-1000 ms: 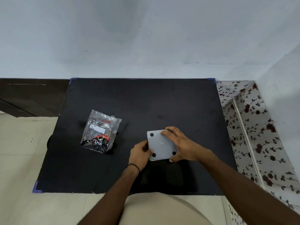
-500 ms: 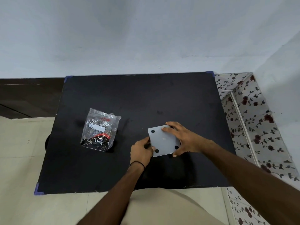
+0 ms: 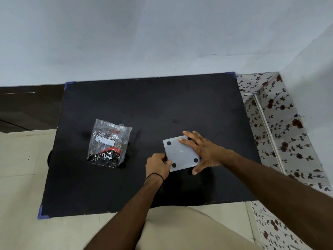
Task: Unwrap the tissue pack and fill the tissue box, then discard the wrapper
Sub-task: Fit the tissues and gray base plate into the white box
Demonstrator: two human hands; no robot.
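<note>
The tissue box [image 3: 181,154] lies feet-up, the right hand [image 3: 203,150] spread flat steadying it while the left hand [image 3: 157,165] pinches its edge, seemingly to pry the base.

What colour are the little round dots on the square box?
Black: four dots, one near each corner of the pale grey tissue box, in the head view.

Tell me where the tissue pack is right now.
In the head view, the tissue pack lies wrapped on the left part of the black table, apart from the tissue box to its right.
</note>
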